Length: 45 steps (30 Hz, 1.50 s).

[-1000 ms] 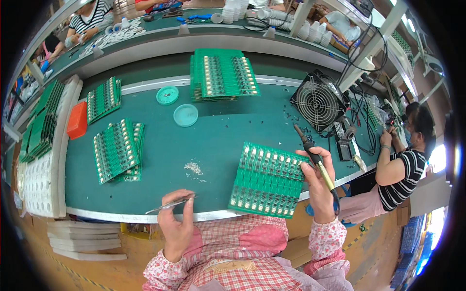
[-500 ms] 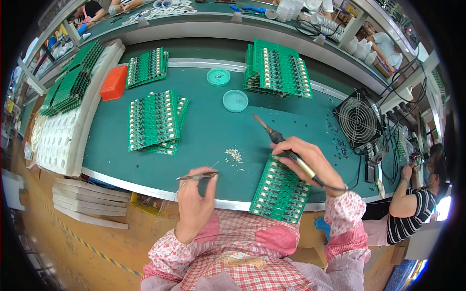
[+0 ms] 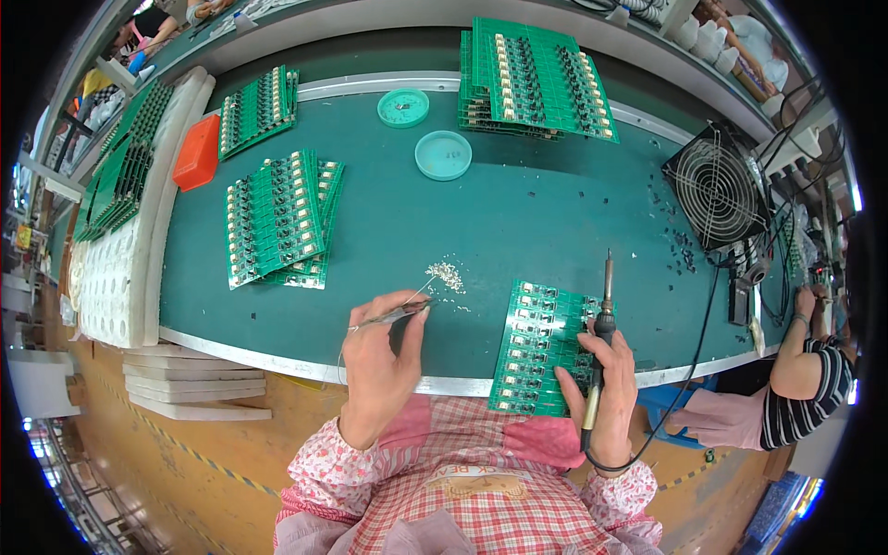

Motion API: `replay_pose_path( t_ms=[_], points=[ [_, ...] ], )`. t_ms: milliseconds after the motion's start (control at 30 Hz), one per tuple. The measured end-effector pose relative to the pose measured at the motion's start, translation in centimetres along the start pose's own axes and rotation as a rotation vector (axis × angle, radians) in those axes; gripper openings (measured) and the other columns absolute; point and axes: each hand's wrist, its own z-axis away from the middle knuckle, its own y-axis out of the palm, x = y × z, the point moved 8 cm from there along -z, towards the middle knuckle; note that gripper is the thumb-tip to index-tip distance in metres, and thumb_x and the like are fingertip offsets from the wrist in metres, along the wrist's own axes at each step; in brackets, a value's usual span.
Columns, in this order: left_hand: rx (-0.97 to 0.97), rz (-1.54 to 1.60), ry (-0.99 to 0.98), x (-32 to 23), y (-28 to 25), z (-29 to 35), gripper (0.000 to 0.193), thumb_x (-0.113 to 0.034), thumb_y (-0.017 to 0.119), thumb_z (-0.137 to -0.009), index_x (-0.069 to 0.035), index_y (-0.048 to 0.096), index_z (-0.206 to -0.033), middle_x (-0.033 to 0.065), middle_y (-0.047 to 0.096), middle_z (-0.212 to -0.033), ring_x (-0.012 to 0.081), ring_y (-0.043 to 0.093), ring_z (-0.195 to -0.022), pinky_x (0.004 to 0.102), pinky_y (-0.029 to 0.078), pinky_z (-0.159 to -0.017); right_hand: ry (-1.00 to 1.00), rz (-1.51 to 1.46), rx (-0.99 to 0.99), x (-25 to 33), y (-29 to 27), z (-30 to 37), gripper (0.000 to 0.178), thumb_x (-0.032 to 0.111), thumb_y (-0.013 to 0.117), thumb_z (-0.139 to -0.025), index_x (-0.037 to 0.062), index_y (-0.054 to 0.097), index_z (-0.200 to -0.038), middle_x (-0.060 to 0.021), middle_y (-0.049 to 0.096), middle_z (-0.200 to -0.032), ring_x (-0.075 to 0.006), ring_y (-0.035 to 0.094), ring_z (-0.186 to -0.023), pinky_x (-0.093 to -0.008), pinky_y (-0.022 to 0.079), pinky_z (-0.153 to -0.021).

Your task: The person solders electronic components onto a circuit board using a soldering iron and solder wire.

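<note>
My left hand (image 3: 381,375) pinches metal tweezers (image 3: 393,315) and a thin wire, whose tip reaches toward a heap of tiny pale parts (image 3: 446,275) on the bench. In my right hand (image 3: 612,402) is a soldering iron (image 3: 606,324), its tip pointing away from me above the bench surface. The fingers of that hand also rest at the right side of a green circuit board panel (image 3: 532,347), which lies over the front edge of the bench. Rows of small components cover the panel, partly hidden by the hand.
Stacked circuit boards (image 3: 277,217) lie at left, with a taller stack (image 3: 541,83) at the back. Two round teal dishes (image 3: 443,176) sit mid-bench beyond the pale heap. A red box (image 3: 196,153) stands beside white foam (image 3: 171,166). A fan (image 3: 717,188) and a co-worker (image 3: 800,370) are at right.
My right hand has come nearer and turned, swinging the iron from far-left to straight away. The panel sits straighter. My left hand keeps its pinch near the pale heap; the whole view has shifted.
</note>
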Motion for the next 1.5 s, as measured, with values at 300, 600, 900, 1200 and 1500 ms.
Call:
replay_pose_path(
  t_ms=[300, 600, 900, 1200, 1500],
  points=[
    [0.039, -0.057, 0.006, -0.2, 0.3, 0.1, 0.012, 0.0, 0.071, -0.085, -0.003, 0.072, -0.096, 0.0081, 0.073, -0.101, 0.0297, 0.065, -0.09, 0.0366, 0.048, -0.084, -0.095, -0.193, 0.164, -1.9, 0.7, -3.1, 0.059, 0.005, 0.085, -0.073, 0.0089, 0.061, -0.126, -0.0233, 0.06, -0.127, -0.0454, 0.056, -0.123, -0.0486, 0.048, -0.102],
    [0.049, -0.102, 0.026, -0.3, 0.3, 0.1, 0.011, 0.0, 0.069, -0.089, -0.001, 0.069, -0.1, 0.0101, 0.07, -0.1, 0.0243, 0.067, -0.087, 0.0319, 0.049, -0.084, -0.096, -0.225, 0.154, -1.6, 0.6, -3.5, 0.059, 0.003, 0.085, -0.071, 0.0075, 0.061, -0.125, -0.0199, 0.062, -0.127, -0.0431, 0.057, -0.123, -0.0497, 0.044, -0.108],
    [0.044, -0.066, -0.054, 0.1, 0.3, 0.0, 0.013, 0.001, 0.071, -0.084, -0.004, 0.072, -0.096, 0.0075, 0.072, -0.101, 0.0297, 0.064, -0.091, 0.0365, 0.049, -0.082, -0.114, -0.22, 0.143, -1.5, 0.6, -3.6, 0.059, 0.003, 0.085, -0.071, 0.0072, 0.061, -0.125, -0.0196, 0.063, -0.125, -0.0416, 0.058, -0.12, -0.0519, 0.043, -0.11],
    [0.048, -0.136, 0.047, -0.9, 0.4, -0.1, 0.01, 0.002, 0.069, -0.088, -0.001, 0.07, -0.097, 0.0096, 0.07, -0.1, 0.0257, 0.066, -0.087, 0.0331, 0.051, -0.079, -0.122, -0.221, 0.136, -1.3, 0.4, -3.7, 0.059, 0.004, 0.085, -0.071, 0.0072, 0.062, -0.124, -0.0201, 0.062, -0.123, -0.0414, 0.059, -0.118, -0.0525, 0.043, -0.109],
    [0.071, -0.115, 0.131, -3.0, 2.0, -0.6, 0.01, 0.002, 0.067, -0.088, -0.002, 0.07, -0.097, 0.01, 0.07, -0.1, 0.0276, 0.066, -0.087, 0.0345, 0.05, -0.079, -0.106, -0.201, 0.133, -1.3, 0.3, -3.7, 0.059, 0.008, 0.086, -0.071, 0.0099, 0.063, -0.126, -0.022, 0.061, -0.117, -0.0425, 0.06, -0.114, -0.0509, 0.046, -0.107]
  ],
)
